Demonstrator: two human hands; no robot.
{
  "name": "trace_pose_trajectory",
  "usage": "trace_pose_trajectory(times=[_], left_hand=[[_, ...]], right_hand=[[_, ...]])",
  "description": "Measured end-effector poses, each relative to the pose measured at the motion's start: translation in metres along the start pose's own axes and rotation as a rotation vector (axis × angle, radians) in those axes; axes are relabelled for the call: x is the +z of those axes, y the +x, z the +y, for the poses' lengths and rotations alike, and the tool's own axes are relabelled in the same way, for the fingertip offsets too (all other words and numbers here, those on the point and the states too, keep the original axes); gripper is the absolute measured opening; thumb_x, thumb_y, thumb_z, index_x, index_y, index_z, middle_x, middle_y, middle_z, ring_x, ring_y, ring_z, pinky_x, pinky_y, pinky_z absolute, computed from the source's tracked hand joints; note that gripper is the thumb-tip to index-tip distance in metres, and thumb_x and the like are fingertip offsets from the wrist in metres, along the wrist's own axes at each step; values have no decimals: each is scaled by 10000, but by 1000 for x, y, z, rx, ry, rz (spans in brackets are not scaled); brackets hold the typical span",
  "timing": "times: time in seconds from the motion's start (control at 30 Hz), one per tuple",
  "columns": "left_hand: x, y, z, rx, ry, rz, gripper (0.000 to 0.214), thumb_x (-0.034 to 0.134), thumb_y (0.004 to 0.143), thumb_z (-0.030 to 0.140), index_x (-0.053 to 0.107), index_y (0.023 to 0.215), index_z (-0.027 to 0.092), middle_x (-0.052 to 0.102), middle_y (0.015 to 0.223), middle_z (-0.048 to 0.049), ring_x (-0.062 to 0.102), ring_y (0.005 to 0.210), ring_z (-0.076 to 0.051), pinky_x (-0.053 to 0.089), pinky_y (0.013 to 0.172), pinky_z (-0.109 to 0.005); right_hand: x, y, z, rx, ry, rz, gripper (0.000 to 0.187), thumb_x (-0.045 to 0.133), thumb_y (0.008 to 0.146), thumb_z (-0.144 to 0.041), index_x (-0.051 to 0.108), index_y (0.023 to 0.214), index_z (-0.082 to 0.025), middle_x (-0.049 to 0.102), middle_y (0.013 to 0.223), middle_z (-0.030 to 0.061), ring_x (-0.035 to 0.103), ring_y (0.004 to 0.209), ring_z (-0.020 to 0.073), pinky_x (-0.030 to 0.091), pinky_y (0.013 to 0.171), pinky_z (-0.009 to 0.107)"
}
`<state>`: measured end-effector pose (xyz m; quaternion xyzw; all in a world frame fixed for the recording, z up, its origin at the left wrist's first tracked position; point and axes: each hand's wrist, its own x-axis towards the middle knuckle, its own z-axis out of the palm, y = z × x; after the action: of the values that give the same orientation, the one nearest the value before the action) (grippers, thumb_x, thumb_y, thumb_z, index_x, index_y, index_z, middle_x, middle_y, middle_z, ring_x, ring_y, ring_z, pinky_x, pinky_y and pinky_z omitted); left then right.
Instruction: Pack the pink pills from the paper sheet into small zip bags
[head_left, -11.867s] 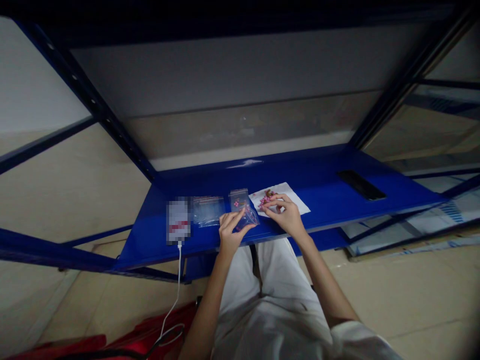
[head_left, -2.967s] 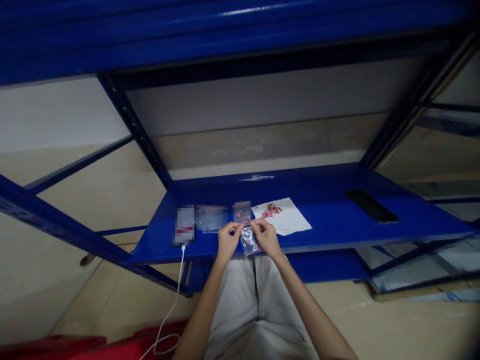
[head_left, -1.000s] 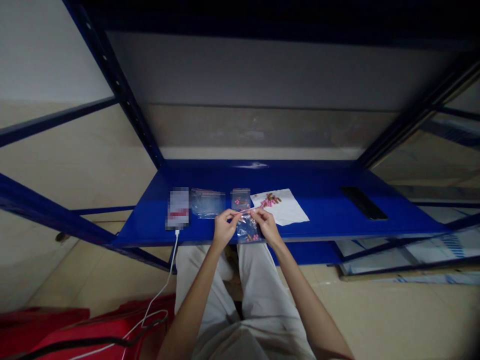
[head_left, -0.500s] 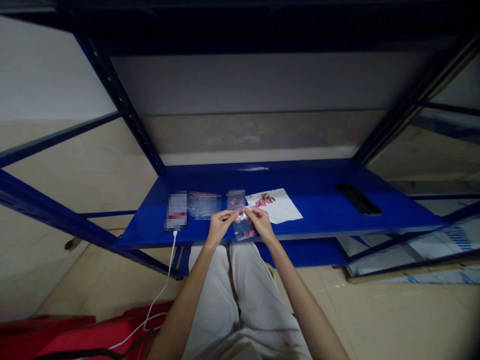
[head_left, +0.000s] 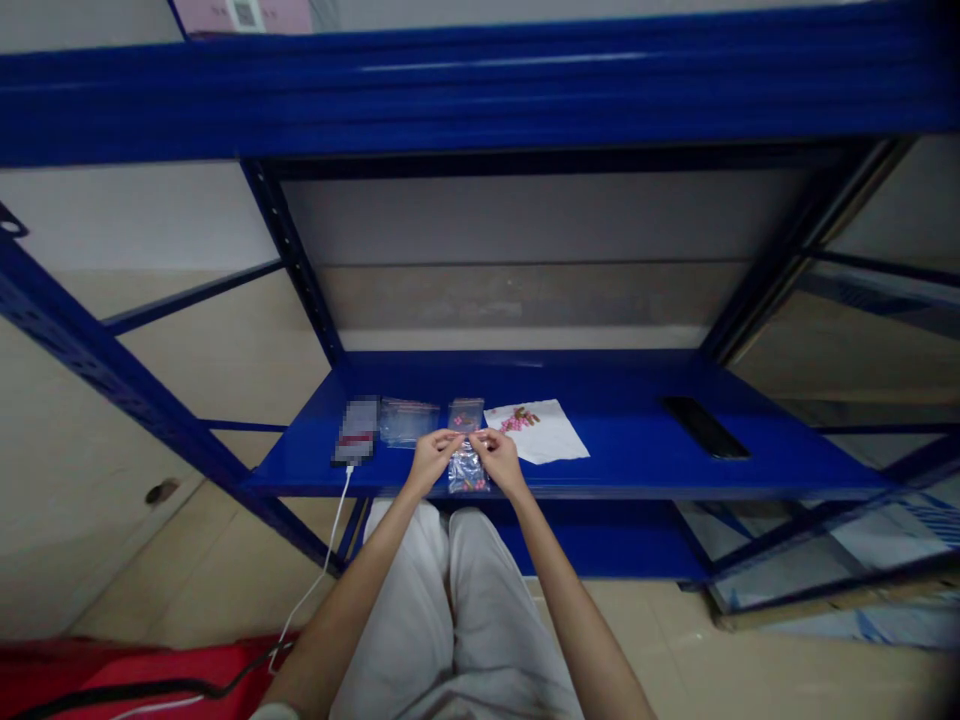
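Observation:
Both my hands pinch the top edge of a small clear zip bag [head_left: 468,470] that hangs at the shelf's front edge. Several pink and brownish pieces lie at the bottom of the bag. My left hand [head_left: 433,459] grips its left side, and my right hand [head_left: 498,460] grips the right side, fingertips close together. Just behind them lies another filled clear bag [head_left: 466,411] with pink pieces inside. A white sheet of paper [head_left: 559,437] to the right bears a small heap of pink and brown pieces [head_left: 519,419].
Left of my hands lies a stack of clear bags [head_left: 409,422], then a phone [head_left: 358,430] with a white cable [head_left: 330,545]. A dark phone [head_left: 705,427] rests on the right of the blue shelf [head_left: 622,400]. A blue beam [head_left: 480,90] crosses overhead.
The view has tilted up, bringing the upper beam into sight. My hands still hold the bag, which now hangs straighter and slightly further left, its top edge between my fingertips.

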<state>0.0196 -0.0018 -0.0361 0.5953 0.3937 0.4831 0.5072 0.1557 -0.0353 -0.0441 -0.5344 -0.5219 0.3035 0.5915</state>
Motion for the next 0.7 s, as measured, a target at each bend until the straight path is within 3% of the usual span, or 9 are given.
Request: trace_pose_trajectory(times=[0.2, 0.3, 0.43, 0.53, 0.7], left_hand=[[3, 0, 3, 63, 31, 34, 235, 688, 620, 358, 644, 628, 127, 668, 610, -32, 622, 583, -150, 475, 566, -229], [3, 1, 4, 77, 21, 60, 231, 688, 620, 355, 661, 666, 131, 681, 647, -42, 624, 588, -150, 473, 542, -219], [1, 3, 0, 62, -12, 87, 294, 659, 652, 389, 651, 785, 127, 675, 652, -27, 521, 365, -80, 388, 373, -183], [0, 4, -1, 48, -25, 67, 348, 636, 671, 429, 632, 831, 120, 653, 609, -8, 457, 285, -58, 329, 299, -172], [2, 2, 1, 37, 6, -6, 401, 605, 684, 487, 631, 804, 105, 628, 556, -4, 472, 283, -71, 351, 293, -176]], right_hand=[[5, 6, 8, -25, -25, 80, 237, 582, 688, -396, 638, 656, -169, 652, 619, 43, 562, 549, 166, 445, 531, 269], [4, 7, 7, -40, -9, 66, 257, 584, 692, -411, 657, 678, -166, 669, 650, 55, 583, 573, 173, 459, 547, 273], [3, 6, 3, -57, 12, 17, 297, 591, 697, -436, 691, 763, -164, 697, 731, 63, 612, 624, 183, 477, 580, 279], [2, 5, 2, -64, 21, 28, 322, 554, 725, -450, 687, 756, -158, 695, 723, 66, 613, 621, 187, 478, 575, 286], [0, 7, 4, -78, 53, 55, 324, 536, 737, -438, 676, 736, -146, 688, 727, 76, 620, 669, 200, 481, 615, 296]])
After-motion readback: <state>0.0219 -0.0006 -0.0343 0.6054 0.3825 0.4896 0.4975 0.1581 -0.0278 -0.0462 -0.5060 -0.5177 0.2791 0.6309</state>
